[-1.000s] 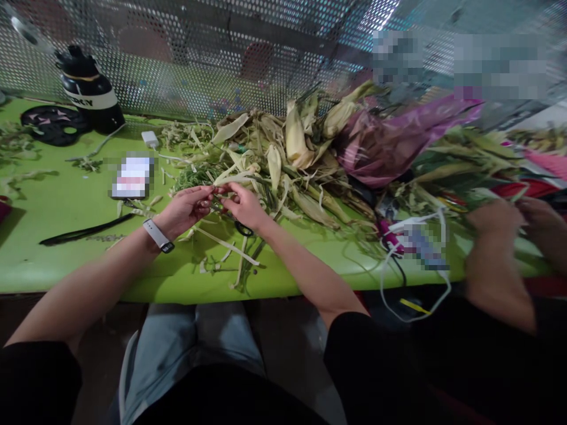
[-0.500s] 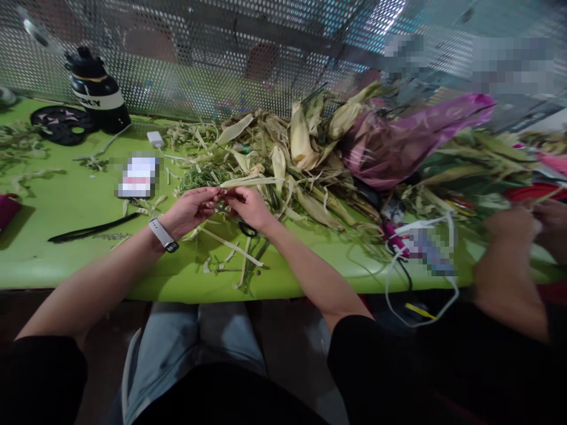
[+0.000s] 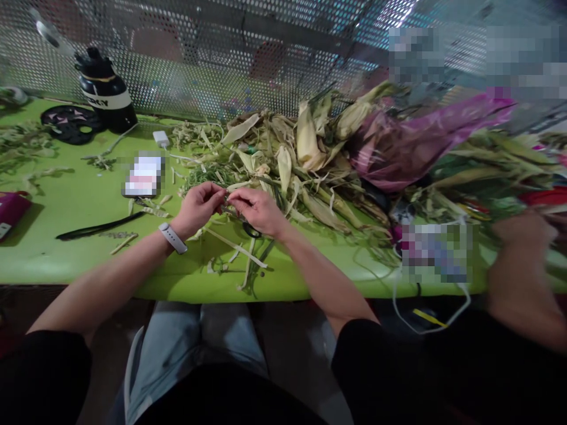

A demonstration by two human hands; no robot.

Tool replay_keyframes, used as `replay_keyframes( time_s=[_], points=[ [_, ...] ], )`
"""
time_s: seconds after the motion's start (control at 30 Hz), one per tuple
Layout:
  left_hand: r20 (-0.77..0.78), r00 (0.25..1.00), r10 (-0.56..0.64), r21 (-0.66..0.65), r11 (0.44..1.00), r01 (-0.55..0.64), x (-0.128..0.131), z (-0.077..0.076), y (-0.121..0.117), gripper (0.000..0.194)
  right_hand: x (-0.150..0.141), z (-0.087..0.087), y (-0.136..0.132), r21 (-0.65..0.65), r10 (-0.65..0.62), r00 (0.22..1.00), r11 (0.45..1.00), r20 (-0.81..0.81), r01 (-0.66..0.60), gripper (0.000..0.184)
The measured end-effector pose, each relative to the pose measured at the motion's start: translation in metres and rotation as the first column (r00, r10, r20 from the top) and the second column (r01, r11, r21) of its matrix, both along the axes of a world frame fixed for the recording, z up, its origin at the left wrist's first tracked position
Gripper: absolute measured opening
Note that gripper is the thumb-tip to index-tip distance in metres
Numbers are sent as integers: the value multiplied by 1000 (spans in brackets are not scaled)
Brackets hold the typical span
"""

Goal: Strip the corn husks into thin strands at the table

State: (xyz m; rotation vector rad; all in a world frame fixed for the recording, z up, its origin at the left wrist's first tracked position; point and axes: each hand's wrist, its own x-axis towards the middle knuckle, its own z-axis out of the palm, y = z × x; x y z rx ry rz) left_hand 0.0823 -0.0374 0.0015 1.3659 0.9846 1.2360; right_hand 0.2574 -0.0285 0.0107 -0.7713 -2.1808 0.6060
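Note:
My left hand [image 3: 198, 208], with a white watch on the wrist, and my right hand [image 3: 259, 209] meet over the green table [image 3: 66, 236]. Both pinch a thin strip of husk [image 3: 227, 198] between their fingertips. Just behind them lies a big pile of corn husks and leaves [image 3: 292, 159]. Loose husk strips [image 3: 241, 260] lie under my hands near the table's front edge, beside a black ring-shaped thing [image 3: 251, 231].
A black bottle [image 3: 106, 91] and a black round lid [image 3: 71, 123] stand at the back left. A black strap [image 3: 100, 226], a white charger [image 3: 160, 139] and a purple plastic bag [image 3: 411, 147] lie about. Another person's arm [image 3: 522, 283] works at the right. Perforated metal screen behind.
My hands have drawn closer together on the husk strip, and the long pale leaf that stuck out to the right is no longer stretched between them. The view shifted slightly left.

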Motion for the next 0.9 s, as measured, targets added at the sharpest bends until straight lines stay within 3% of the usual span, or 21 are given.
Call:
replay_keyframes(
  time_s=[0.2, 0.37, 0.63, 0.77, 0.9],
  points=[
    [-32, 999, 40, 24, 999, -39, 0, -7, 2, 26, 0, -8, 10, -115, -130, 975, 987, -180, 111, 24],
    [-137, 990, -20, 86, 996, 32, 1, -8, -2, 28, -4, -14, 13, -148, -222, 931, 971, -291, 186, 32],
    [-238, 957, -163, 130, 972, 198, -7, 4, -3, 29, -4, -19, 15, -314, -196, 926, 945, -322, 90, 33],
    [-303, 940, -159, 185, 958, 221, -16, 10, 1, 34, -2, -18, 20, -315, -157, 896, 949, -416, 20, 37],
    [-348, 922, -171, 214, 943, 256, -23, 10, 4, 37, -2, -15, 17, -276, -162, 893, 960, -420, 44, 37]
  ],
)
